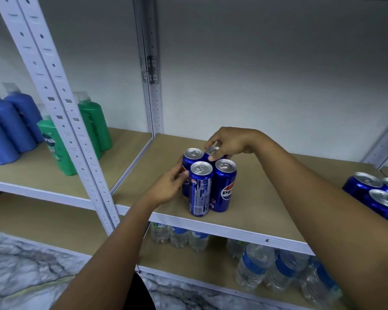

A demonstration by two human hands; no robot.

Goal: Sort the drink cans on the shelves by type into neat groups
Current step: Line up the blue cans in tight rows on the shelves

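Several tall blue cola cans stand upright in a tight cluster (211, 182) near the front of the tan shelf board (267, 198). My left hand (168, 186) presses against the left side of the back-left can (189, 162), fingers curled on it. My right hand (229, 143) reaches over from the right, its fingertips pinching the top of the back-right can (211, 151). The front can (199, 189) and the right can (223, 184) stand untouched. Another group of blue cans (376, 195) stands at the shelf's right edge.
White slotted uprights (61, 104) split this bay from the left one, where blue bottles (7, 128) and green shampoo bottles (94, 124) stand. Water bottles (267, 265) line the lower shelf. Marble-pattern floor lies below.
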